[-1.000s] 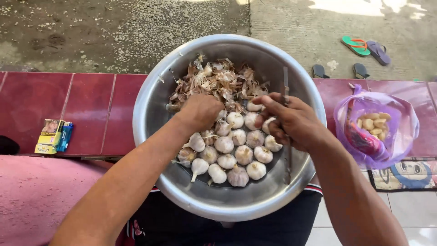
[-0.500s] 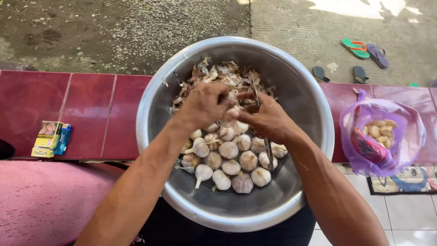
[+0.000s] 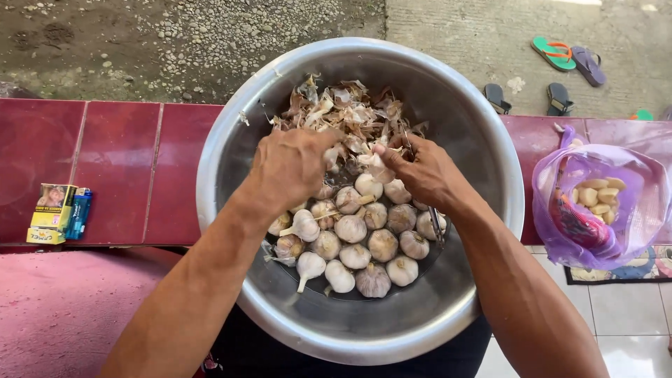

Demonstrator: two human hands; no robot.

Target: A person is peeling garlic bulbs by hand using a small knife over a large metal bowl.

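A large steel bowl [image 3: 483,133] rests in front of me, on my lap. Several whole garlic bulbs [image 3: 364,245] lie in its bottom, and a heap of dry papery skins [image 3: 343,105] sits at its far side. My left hand [image 3: 290,164] and my right hand [image 3: 420,171] meet over the bowl, both pinching one pale garlic bulb [image 3: 374,168] between their fingertips. My right hand also grips a small knife [image 3: 437,224], its thin blade pointing down towards me under the palm.
A purple plastic bag [image 3: 630,238] with peeled cloves [image 3: 595,196] sits on the red tiled ledge [image 3: 119,168] at the right. At the left of the ledge lie a small yellow box [image 3: 52,210] and a blue lighter [image 3: 78,213]. Sandals [image 3: 556,52] lie on the ground beyond.
Both hands have moved from the bulbs up towards the heap of skins and closed together on one bulb. The knife, earlier upright at the right, now lies under the right palm.
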